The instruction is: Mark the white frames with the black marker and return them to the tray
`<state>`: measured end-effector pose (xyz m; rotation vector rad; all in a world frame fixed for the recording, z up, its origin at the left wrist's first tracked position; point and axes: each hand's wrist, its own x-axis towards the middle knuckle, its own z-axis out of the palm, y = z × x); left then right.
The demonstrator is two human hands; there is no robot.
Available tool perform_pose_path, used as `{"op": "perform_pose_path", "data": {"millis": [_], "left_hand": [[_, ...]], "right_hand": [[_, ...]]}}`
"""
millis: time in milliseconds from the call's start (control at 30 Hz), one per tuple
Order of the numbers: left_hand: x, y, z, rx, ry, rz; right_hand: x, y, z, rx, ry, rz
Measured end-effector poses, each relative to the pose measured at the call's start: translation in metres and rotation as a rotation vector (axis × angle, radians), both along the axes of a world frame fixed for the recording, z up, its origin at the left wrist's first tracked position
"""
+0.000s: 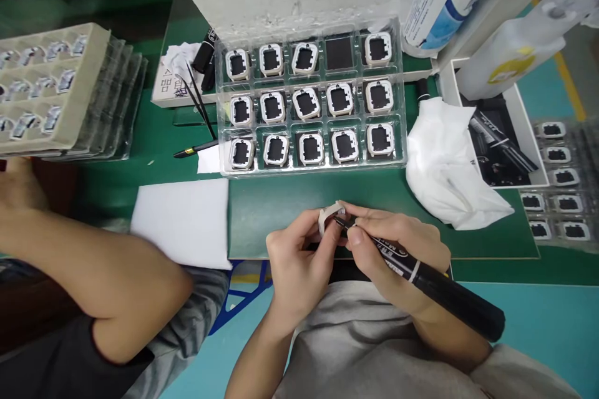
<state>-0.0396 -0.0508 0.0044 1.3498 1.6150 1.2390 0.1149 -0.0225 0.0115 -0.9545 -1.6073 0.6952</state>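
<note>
Near the front edge of the green table, my left hand [302, 262] pinches a small white watch case frame [329, 217], tilted on its side. My right hand [397, 249] grips a black marker pen [397, 259], whose tip is at the frame's inner side; whether it touches I cannot tell. A fingertip of the right hand is also at the frame's top edge. Just beyond my hands lies a clear plastic tray [318, 173] with rows of similar white frames; one pocket [339, 53] in the back row has no frame.
A folded white cloth [182, 221] and tweezers [201, 103] lie left; a crumpled white wipe [452, 162], a white box [510, 186] with markers and a bottle [515, 53] stand right. At far left, a co-worker's arm [98, 262] reaches beside stacked trays [103, 100].
</note>
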Motion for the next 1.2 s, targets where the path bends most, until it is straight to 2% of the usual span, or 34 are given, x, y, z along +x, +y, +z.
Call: {"op": "perform_pose_path", "data": {"millis": [167, 300, 500, 633, 900, 1200], "left_hand": [[-0.003, 0.002, 0.003, -0.143, -0.206, -0.037], [-0.007, 0.006, 0.008, -0.265, -0.361, -0.079], [-0.012, 0.014, 0.015, -0.356, -0.473, -0.101], [-0.011, 0.013, 0.013, -0.346, -0.446, -0.108], [-0.005, 0.01, 0.009, -0.196, -0.218, -0.079], [-0.006, 0.007, 0.008, -0.13, -0.114, -0.079]], "right_hand": [[0.0, -0.001, 0.001, -0.029, 0.04, -0.043], [0.0, -0.001, 0.002, -0.025, 0.037, -0.009], [0.003, -0.004, 0.001, -0.011, -0.021, -0.033], [0.002, -0.004, 0.0, -0.018, -0.035, -0.063], [0.001, -0.003, -0.003, -0.018, -0.03, -0.049], [0.0, -0.004, -0.004, -0.018, -0.017, -0.06]]}}
